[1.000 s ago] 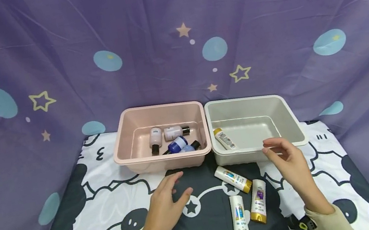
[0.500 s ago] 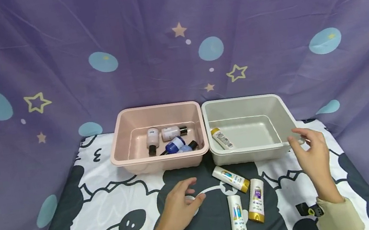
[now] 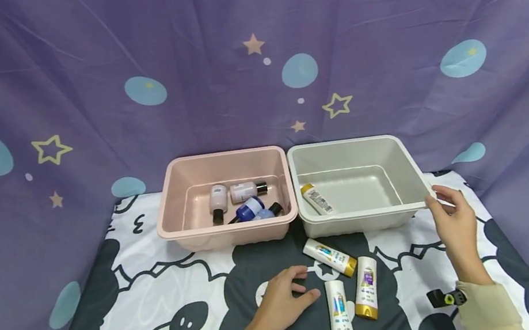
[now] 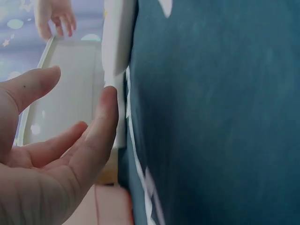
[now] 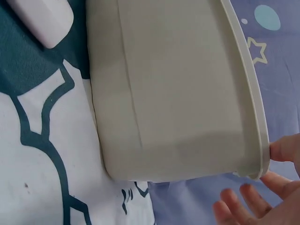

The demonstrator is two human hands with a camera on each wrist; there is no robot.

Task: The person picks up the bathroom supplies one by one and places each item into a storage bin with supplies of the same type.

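The right hand is seen at the near right corner of the grey tub; its thumb touches the rim there, while the other fingers are spread loosely below the corner, and nothing is gripped. The left hand rests on the patterned cloth covering the surface, fingers relaxed and slightly parted, holding nothing. Its fingertips lie just beside the nearest of three gold-capped white bottles, which lie together on the cloth in front of the grey tub. In the left wrist view, the open palm is shown close to one of these bottles, though whether it is touched cannot be told. Inside the grey tub, one more gold-capped tube lies against the left wall. The pink tub stands touching the grey one on its left and holds several small bottles with dark caps. A purple curtain with stars hangs behind.
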